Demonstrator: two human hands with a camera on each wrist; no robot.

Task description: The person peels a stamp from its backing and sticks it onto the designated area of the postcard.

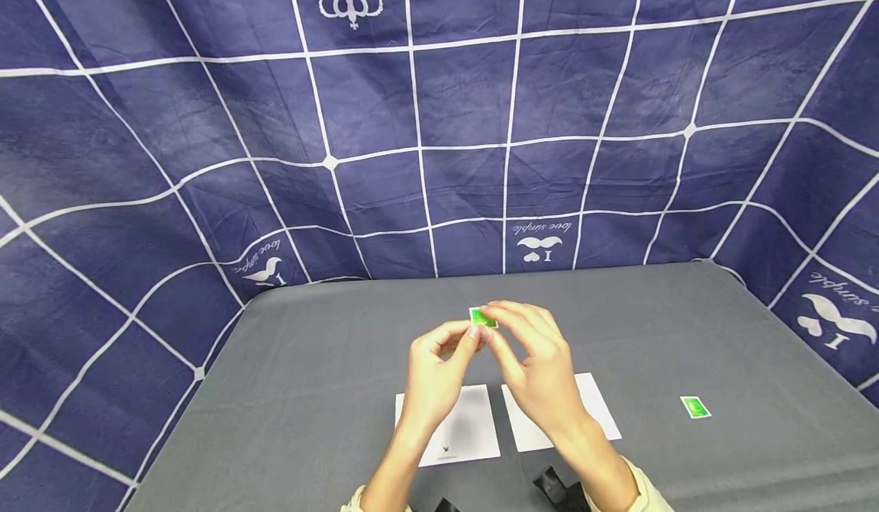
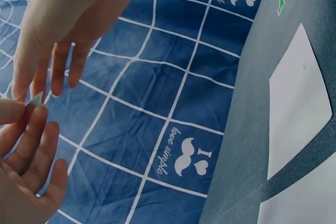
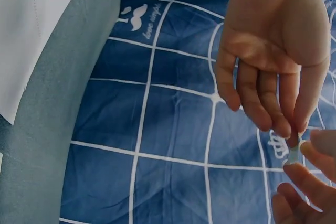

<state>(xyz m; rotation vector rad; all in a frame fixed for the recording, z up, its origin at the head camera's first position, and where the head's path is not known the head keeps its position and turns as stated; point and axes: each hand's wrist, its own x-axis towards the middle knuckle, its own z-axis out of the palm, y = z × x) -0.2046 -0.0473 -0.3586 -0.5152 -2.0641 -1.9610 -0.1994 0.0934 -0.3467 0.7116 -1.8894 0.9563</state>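
Between my two hands, raised above the table, is a small green stamp (image 1: 482,317) with a white border. My left hand (image 1: 436,375) pinches its lower edge between thumb and forefinger. The thumb and fingers of my right hand (image 1: 539,363) grip the stamp from the other side. Only a thin pale corner of the stamp (image 2: 35,99) shows in the left wrist view; the fingertips hide most of it. Below the hands lie a left white sheet (image 1: 467,428), with a tiny dark mark near its front edge, and a right white sheet (image 1: 597,405), partly covered by my right forearm.
A second green stamp (image 1: 696,407) lies flat at the right on the grey tabletop (image 1: 309,390). A blue checked cloth (image 1: 460,100) hangs behind the table and at both sides. Black objects (image 1: 559,489) show near my right wrist at the front edge.
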